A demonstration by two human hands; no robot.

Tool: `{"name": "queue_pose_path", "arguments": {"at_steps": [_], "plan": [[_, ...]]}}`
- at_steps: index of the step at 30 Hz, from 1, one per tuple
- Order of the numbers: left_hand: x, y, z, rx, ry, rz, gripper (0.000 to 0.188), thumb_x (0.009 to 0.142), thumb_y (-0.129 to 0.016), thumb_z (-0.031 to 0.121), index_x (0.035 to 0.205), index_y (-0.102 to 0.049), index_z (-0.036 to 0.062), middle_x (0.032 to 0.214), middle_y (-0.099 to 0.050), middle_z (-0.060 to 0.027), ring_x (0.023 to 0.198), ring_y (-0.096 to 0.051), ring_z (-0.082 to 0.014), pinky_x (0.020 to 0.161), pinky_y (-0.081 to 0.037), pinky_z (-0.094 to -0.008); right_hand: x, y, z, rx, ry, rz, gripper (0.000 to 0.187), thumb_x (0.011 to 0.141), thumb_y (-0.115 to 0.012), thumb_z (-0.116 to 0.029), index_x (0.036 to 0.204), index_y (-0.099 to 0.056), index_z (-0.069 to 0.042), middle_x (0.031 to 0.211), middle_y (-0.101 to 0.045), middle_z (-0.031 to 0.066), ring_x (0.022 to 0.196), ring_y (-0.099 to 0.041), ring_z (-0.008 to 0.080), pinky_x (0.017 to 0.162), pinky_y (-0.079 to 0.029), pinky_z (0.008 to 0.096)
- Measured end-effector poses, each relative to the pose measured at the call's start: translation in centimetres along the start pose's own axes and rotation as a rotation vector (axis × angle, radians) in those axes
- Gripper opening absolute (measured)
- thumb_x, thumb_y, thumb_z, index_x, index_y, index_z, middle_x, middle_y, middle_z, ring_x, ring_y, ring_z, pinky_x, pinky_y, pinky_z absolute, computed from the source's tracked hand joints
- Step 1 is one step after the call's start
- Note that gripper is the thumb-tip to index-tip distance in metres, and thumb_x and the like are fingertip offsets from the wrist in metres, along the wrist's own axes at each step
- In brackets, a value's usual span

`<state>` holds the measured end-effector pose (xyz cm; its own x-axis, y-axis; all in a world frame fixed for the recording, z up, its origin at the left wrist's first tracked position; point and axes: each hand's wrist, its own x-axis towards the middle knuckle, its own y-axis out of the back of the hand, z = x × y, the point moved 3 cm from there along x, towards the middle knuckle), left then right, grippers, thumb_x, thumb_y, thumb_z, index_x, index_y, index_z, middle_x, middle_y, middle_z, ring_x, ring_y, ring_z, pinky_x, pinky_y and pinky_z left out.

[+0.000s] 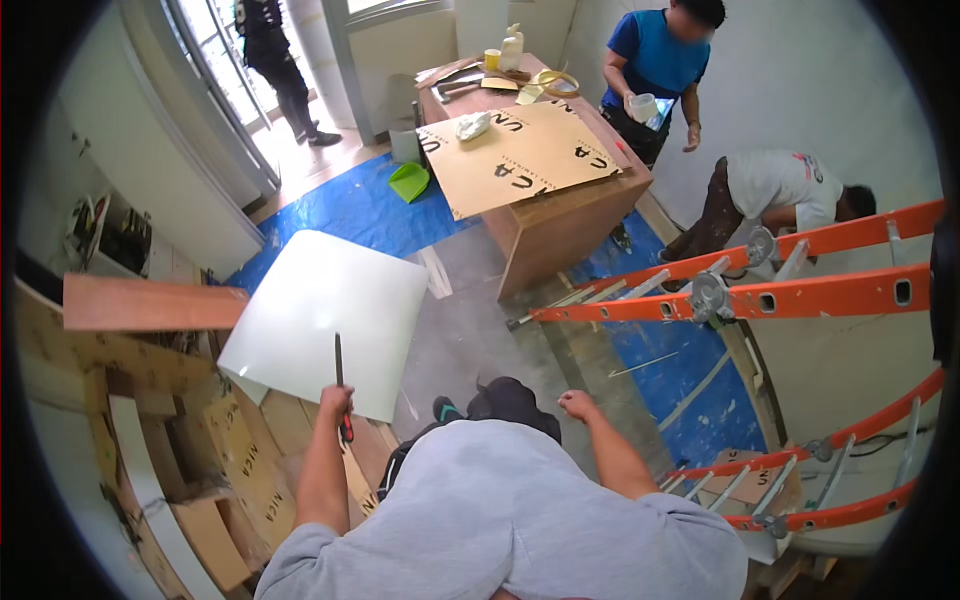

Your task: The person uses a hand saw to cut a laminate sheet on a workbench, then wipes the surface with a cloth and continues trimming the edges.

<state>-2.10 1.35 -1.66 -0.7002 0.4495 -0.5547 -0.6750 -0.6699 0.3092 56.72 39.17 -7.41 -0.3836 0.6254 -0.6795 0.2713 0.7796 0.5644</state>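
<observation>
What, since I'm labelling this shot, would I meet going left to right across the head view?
Plank, left hand holding a tool, green dustpan, bottle, right hand, white cup, bent-over person.

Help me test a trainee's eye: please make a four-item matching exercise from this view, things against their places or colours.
Things
1. Long dark tool
2. Dustpan
3. Large smooth sheet
4. Upper ladder

Places or colours
A. Orange side rails, to the person's right
B. White, to the person's left
C. In the grip of the left hand
D. Bright green

Right pairs: 1-C, 2-D, 3-B, 4-A
</observation>
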Motion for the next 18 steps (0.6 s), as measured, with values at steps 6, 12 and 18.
{"name": "queue_pose_path", "arguments": {"at_steps": [6, 12, 18], "plan": [[11.4, -6.6, 22.9, -0.324, 0.062, -0.085, 0.021, 0.092, -0.069, 0.010, 0.112, -0.065, 0.0022, 0.086, -0.071, -0.0108, 0.061, -0.056, -0.0153, 0.054, -0.046, -0.0283, 7.5, 0.8, -14.4, 0.354, 0.163, 0.111, 0.024, 0.093, -0.065, -0.025, 0.099, -0.075, -0.005, 0.081, -0.074, 0.0093, 0.075, -0.071, 0.0176, 0.073, -0.055, 0.0352], [23.4, -16.5, 35.0, -0.616, 0.022, -0.253, 0.022, 0.100, -0.058, 0.002, 0.120, -0.050, -0.0009, 0.109, -0.069, -0.0208, 0.086, -0.071, -0.0290, 0.069, -0.061, -0.0381, 19.1, 14.8, -27.6, 0.720, 0.397, 0.446, 0.025, 0.105, -0.059, -0.025, 0.111, -0.071, -0.004, 0.092, -0.073, 0.0025, 0.072, -0.063, 0.0086, 0.063, -0.051, 0.0266], [30.9, -23.8, 43.8, -0.655, 0.172, -0.232, 0.012, 0.101, -0.058, 0.004, 0.111, -0.051, 0.0026, 0.105, -0.068, -0.0160, 0.085, -0.070, -0.0267, 0.070, -0.060, -0.0370, 28.6, 34.3, -36.8, 0.684, 0.443, 0.818, 0.030, 0.102, -0.062, -0.024, 0.116, -0.070, 0.001, 0.095, -0.075, 0.0080, 0.082, -0.069, 0.0169, 0.078, -0.055, 0.0324]]}}
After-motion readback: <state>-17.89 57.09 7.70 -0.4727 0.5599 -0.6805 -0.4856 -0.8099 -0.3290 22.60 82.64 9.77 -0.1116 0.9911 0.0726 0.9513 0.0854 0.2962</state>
